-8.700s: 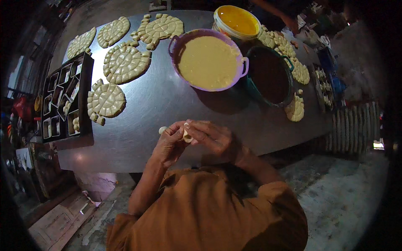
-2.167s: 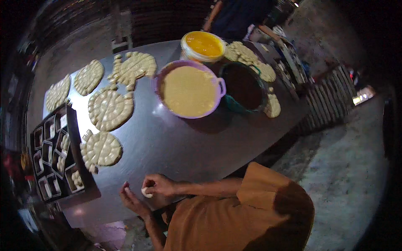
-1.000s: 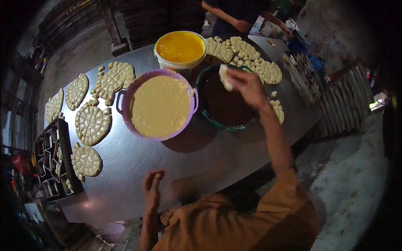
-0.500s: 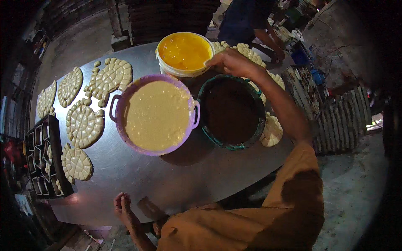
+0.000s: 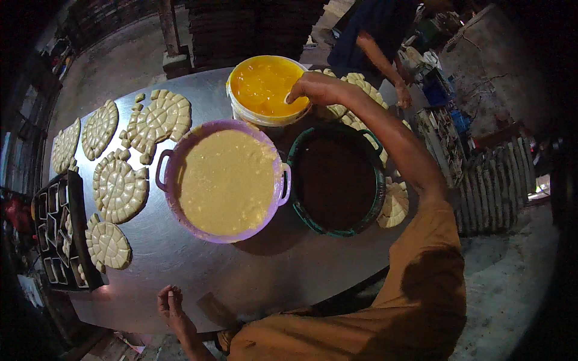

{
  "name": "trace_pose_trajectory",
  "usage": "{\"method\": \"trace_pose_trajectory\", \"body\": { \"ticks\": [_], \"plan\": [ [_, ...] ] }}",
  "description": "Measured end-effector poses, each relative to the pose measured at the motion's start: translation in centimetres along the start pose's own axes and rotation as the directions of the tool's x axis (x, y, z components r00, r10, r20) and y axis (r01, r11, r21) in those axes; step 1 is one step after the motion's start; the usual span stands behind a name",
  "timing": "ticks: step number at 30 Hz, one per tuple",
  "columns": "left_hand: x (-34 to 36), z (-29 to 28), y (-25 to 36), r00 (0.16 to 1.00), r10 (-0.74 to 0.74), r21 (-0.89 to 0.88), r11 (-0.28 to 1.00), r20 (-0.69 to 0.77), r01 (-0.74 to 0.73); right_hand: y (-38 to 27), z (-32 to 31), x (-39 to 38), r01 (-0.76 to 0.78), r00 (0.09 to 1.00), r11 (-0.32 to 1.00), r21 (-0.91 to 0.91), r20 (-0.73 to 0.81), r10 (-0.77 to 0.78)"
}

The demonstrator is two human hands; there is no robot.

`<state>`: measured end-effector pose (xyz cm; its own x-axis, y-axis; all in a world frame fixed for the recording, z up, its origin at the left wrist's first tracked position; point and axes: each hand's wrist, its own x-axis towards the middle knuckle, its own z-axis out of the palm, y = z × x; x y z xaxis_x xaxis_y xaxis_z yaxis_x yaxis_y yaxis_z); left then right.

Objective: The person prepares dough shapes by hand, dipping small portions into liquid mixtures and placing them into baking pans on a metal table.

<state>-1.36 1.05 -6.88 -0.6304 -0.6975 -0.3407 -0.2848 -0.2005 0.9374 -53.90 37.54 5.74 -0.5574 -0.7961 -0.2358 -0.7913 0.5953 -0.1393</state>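
Observation:
My right hand [image 5: 318, 88] reaches over the right rim of a white bucket [image 5: 265, 118] filled with glossy yellow-orange liquid. Its fingers are bent together just above the liquid, with a small pale thing at their tips that I cannot make out. Low at the table's front edge, my left hand [image 5: 173, 305] hangs loosely curled, fingertips a little apart and nothing visible in them. Between the hands stands a purple two-handled tub [image 5: 173, 204] of pale, lumpy batter. Beside it, under my right forearm, is a dark green tub [image 5: 347, 231] with dark brown contents.
Several flat rounds of scored dough [image 5: 120, 186] lie on the metal table [image 5: 271, 283] at left, others [image 5: 394, 204] behind the green tub. A dark rack of moulds [image 5: 63, 234] sits at the left edge. A co-worker's arm [image 5: 385, 66] is across the table.
My right hand has shifted from the bucket's rim inward over the yellow liquid. The view has tilted slightly. The co-worker's arm has moved; my left hand stays much the same.

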Motion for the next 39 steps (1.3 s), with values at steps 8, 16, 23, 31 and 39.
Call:
{"method": "trace_pose_trajectory", "body": {
  "ticks": [8, 16, 23, 31, 39],
  "plan": [
    [0.4, 0.5, 0.5, 1.000, -0.004, -0.057, 0.998, -0.016, 0.003, -1.8, -0.5, 1.4, 0.194, 0.955, 0.974, 0.121, -0.250, -0.160],
    [1.6, 0.8, 0.4, 1.000, -0.018, -0.079, 0.997, 0.001, 0.018, -5.8, 0.3, 3.0, -0.079, 0.995, 0.977, 0.197, -0.046, 0.089],
    [1.5, 0.5, 0.1, 0.999, -0.042, -0.111, 0.993, -0.003, 0.041, -5.8, 0.0, 4.0, -0.164, 0.985, 0.956, 0.242, 0.093, 0.145],
    [1.1, 0.8, 1.0, 0.999, -0.043, -0.126, 0.991, -0.014, 0.040, -4.6, -0.1, 5.5, -0.156, 0.973, 0.957, 0.245, 0.204, 0.107],
    [1.0, 0.4, 1.0, 0.999, -0.044, -0.132, 0.990, -0.022, 0.040, -3.6, -2.0, 4.7, -0.248, 0.948, 0.880, 0.406, 0.287, 0.135]
  ]
}}
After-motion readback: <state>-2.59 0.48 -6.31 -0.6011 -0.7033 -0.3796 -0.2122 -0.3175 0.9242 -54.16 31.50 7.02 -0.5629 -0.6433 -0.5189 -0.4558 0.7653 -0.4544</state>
